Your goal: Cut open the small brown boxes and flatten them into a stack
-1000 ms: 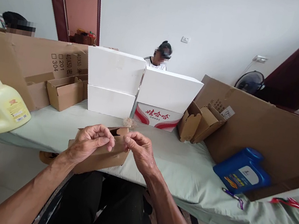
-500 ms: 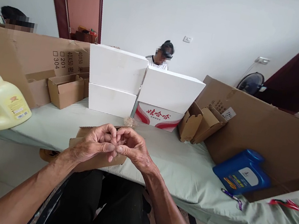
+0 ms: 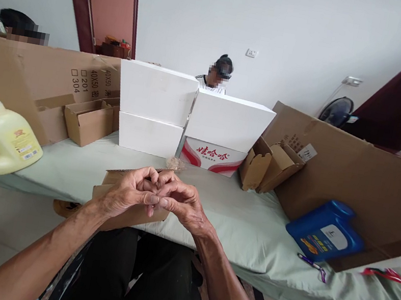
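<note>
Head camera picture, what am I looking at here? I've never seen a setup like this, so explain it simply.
There's no machine: these are a person's bare left hand and right hand. The camera is worn on that person's head, looking forward and down. The hands meet, partly hiding a brown box. I can't tell whether anything small is held between them. Farther back on the green cloth stand stacked white boxes. A yellow jug is at the left; a blue bottle and pen are at the right.
</note>
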Action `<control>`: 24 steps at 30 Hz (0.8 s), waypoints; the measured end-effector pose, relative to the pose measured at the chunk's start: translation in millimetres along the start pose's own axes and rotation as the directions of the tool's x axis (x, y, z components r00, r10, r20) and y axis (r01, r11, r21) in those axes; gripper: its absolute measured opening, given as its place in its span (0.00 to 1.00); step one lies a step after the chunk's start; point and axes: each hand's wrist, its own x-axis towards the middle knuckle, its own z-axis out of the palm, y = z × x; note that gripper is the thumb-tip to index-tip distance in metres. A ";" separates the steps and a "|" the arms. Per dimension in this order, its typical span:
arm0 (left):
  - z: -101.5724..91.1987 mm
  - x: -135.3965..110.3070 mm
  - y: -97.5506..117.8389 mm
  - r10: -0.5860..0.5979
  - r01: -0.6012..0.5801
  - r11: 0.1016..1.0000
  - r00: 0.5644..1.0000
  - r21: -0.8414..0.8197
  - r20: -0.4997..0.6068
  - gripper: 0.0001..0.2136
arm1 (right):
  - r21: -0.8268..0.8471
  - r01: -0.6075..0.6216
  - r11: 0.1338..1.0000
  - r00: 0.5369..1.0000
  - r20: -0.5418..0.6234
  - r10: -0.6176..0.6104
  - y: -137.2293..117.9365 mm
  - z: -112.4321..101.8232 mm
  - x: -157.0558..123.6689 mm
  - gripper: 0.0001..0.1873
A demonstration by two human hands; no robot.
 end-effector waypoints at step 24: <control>18.6 -8.7 21.5 0.383 -0.210 0.657 0.920 0.724 -0.082 0.12 | -0.401 -0.007 0.916 0.963 -0.250 -0.102 -14.4 10.7 -6.4 0.16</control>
